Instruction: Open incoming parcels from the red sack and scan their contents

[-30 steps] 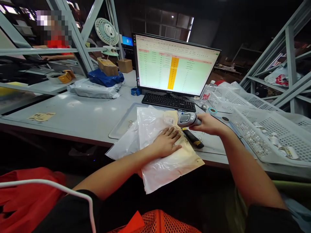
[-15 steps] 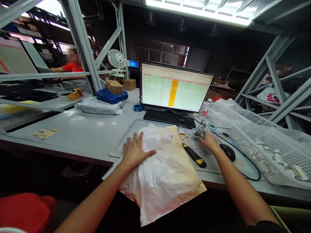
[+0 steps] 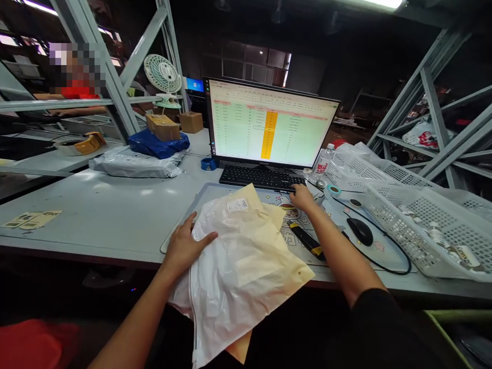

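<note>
Grey table, dim room: monitor is standing behind keyboard; left hand is pinching bag; right hand is touching keyboard, finger spread unclear.

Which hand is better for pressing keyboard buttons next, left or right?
Probably the right hand: its fingertips are at the keyboard's right end. The left hand is farther away, at the left edge of the plastic bag, with its thumb over the bag.
</note>
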`<state>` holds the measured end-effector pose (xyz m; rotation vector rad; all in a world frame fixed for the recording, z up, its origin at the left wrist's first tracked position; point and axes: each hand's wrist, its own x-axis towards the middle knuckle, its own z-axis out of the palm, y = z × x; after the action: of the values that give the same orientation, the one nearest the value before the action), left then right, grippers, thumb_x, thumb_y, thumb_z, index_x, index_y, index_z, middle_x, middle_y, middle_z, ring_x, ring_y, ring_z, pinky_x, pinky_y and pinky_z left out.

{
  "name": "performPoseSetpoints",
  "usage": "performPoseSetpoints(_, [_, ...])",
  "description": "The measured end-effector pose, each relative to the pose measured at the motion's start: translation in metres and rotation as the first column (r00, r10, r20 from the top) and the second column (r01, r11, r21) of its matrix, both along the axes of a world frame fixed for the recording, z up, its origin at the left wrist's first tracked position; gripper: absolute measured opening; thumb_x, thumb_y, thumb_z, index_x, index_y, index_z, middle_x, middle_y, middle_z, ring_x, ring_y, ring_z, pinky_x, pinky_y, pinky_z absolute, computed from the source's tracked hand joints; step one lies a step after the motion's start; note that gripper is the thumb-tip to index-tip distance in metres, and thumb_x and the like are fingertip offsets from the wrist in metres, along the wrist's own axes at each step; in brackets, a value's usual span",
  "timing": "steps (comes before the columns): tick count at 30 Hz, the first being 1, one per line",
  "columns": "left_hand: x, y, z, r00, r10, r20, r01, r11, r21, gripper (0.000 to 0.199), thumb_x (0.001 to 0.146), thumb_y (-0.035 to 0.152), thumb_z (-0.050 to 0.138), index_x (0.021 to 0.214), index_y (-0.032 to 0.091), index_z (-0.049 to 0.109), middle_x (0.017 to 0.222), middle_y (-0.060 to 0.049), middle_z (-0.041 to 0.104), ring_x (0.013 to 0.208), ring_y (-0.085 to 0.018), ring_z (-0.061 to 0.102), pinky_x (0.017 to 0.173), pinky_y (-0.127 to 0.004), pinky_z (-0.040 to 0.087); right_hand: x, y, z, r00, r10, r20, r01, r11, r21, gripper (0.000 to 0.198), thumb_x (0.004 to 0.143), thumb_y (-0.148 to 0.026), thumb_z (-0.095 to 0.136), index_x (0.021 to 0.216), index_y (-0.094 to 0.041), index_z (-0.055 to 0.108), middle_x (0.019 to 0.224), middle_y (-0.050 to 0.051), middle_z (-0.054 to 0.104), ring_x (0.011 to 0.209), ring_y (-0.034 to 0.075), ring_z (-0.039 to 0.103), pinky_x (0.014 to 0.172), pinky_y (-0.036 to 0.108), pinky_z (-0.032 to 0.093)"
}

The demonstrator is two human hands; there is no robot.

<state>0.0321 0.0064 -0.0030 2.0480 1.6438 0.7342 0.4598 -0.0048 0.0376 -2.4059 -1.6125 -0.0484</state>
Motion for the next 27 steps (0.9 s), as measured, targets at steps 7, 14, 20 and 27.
performPoseSetpoints(7, [-0.005, 0.002, -0.002, 0.998, -0.006, 0.058, 0.004, 1.0, 0.03, 0.092, 0.085, 0.071, 0.055, 0.156, 0.012, 0.053, 0.151, -0.019, 0.06, 0.141, -0.039, 0.055, 0.122, -0.051, 0.042, -0.015, 0.055, -0.03, 1.0, -0.02, 0.013, 0.02, 1.0, -0.007, 0.066, 0.102, -0.019, 0.046, 0.166, -0.013, 0.033, 0.178, 0.017, 0.015, 0.163, 0.035, 0.011, 0.128, 0.056, 0.026])
performPoseSetpoints(14, [-0.003, 0.006, -0.01, 0.999, 0.016, 0.051, -0.019, 0.997, 0.072, 0.098, 0.085, 0.073, 0.049, 0.154, 0.004, 0.053, 0.146, -0.022, 0.062, 0.143, -0.04, 0.047, 0.123, -0.055, 0.039, -0.007, 0.066, -0.035, 1.0, -0.022, -0.007, 0.021, 0.991, -0.129, 0.058, 0.1, -0.02, 0.052, 0.158, -0.018, 0.051, 0.179, 0.011, 0.013, 0.165, 0.035, 0.006, 0.13, 0.059, 0.017])
performPoseSetpoints(20, [-0.001, 0.011, -0.016, 1.0, 0.026, -0.015, -0.025, 0.994, 0.105, 0.085, 0.089, 0.076, 0.045, 0.132, 0.007, 0.071, 0.154, -0.022, 0.056, 0.149, -0.042, 0.039, 0.126, -0.055, 0.034, -0.004, 0.066, -0.026, 0.997, -0.026, -0.071, 0.014, 0.986, -0.164, 0.061, 0.103, -0.024, 0.05, 0.163, -0.023, 0.045, 0.179, 0.009, 0.015, 0.165, 0.034, 0.007, 0.13, 0.062, 0.016])
performPoseSetpoints(27, [-0.005, 0.013, -0.01, 0.994, -0.105, -0.005, 0.105, 0.991, 0.086, 0.075, 0.083, 0.071, 0.056, 0.125, 0.013, 0.077, 0.149, -0.019, 0.062, 0.145, -0.046, 0.044, 0.124, -0.061, 0.033, -0.029, 0.057, -0.004, 0.972, 0.016, -0.236, -0.037, 0.996, -0.084, 0.062, 0.1, -0.022, 0.057, 0.161, -0.011, 0.047, 0.177, 0.018, 0.017, 0.165, 0.037, 0.008, 0.131, 0.06, 0.013])
